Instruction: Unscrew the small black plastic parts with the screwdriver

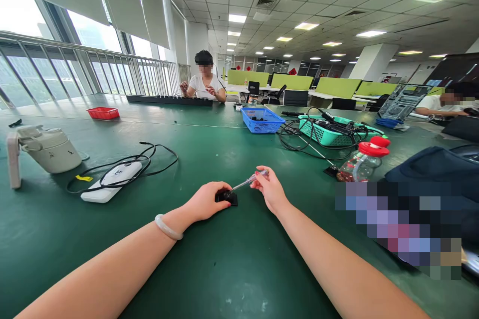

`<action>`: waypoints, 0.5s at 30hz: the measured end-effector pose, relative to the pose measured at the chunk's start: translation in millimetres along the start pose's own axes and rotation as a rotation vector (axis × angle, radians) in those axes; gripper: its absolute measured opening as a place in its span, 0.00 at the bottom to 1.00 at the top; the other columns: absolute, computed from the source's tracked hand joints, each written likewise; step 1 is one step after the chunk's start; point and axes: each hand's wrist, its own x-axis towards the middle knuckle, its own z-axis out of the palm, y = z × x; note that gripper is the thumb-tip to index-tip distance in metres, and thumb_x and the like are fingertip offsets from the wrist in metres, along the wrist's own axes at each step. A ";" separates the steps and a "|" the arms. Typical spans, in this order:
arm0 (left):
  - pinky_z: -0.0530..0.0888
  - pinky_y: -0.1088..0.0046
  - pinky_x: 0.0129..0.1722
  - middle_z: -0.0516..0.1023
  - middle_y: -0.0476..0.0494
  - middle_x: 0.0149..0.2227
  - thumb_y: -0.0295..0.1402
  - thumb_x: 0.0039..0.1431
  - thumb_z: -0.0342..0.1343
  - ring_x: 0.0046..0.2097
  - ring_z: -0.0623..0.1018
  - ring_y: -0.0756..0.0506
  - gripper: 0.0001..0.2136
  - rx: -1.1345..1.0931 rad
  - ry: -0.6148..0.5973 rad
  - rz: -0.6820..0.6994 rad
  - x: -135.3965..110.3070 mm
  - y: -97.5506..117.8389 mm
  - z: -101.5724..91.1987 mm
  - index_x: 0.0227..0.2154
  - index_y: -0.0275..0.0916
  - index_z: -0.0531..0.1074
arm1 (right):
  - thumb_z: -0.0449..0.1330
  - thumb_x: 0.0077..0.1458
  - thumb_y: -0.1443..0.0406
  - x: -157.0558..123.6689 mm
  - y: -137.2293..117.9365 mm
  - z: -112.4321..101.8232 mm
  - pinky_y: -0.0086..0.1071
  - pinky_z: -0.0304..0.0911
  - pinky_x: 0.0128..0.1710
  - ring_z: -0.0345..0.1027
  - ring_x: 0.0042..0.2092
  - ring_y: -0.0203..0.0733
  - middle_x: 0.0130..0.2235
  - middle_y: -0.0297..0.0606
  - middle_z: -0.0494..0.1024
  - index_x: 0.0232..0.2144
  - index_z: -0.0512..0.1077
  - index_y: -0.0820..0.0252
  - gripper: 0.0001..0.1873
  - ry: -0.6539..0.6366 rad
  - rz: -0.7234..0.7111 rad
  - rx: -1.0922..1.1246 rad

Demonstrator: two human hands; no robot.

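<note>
My left hand rests on the green table with its fingers closed over a small black part, pinning it down. My right hand pinches a thin screwdriver with a clear handle. The screwdriver slants down to the left and its tip touches the top of the black part. A pale bangle circles my left wrist.
A white device with a looped black cable and a beige jug lie at the left. A red-capped bottle, blue basket, teal basket with cables and dark bag stand at the right. Two people sit far off.
</note>
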 end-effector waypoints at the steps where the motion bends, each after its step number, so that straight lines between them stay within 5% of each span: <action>1: 0.72 0.67 0.44 0.77 0.47 0.41 0.37 0.50 0.57 0.41 0.75 0.44 0.15 0.002 -0.001 0.001 0.0 0.3 -0.2 0.42 0.43 0.73 | 0.66 0.42 0.51 0.1 -0.2 -1.1 0.36 0.69 0.33 0.68 0.25 0.33 0.28 0.28 0.73 0.38 0.65 0.56 0.25 -0.010 0.016 0.019; 8: 0.72 0.66 0.44 0.78 0.47 0.42 0.38 0.51 0.57 0.42 0.75 0.43 0.16 0.009 -0.005 -0.006 0.6 -1.7 -0.5 0.43 0.44 0.73 | 0.71 0.36 0.52 -3.6 -5.3 -0.4 0.33 0.67 0.32 0.67 0.24 0.32 0.25 0.29 0.74 0.32 0.70 0.57 0.24 -0.035 0.176 0.198; 15: 0.72 0.66 0.45 0.78 0.48 0.42 0.39 0.51 0.57 0.43 0.75 0.43 0.15 0.027 0.004 0.001 -0.6 -1.6 0.2 0.42 0.45 0.73 | 0.71 0.35 0.49 -5.0 -4.8 1.1 0.32 0.65 0.31 0.65 0.24 0.32 0.24 0.30 0.74 0.27 0.71 0.59 0.24 -0.067 0.188 0.173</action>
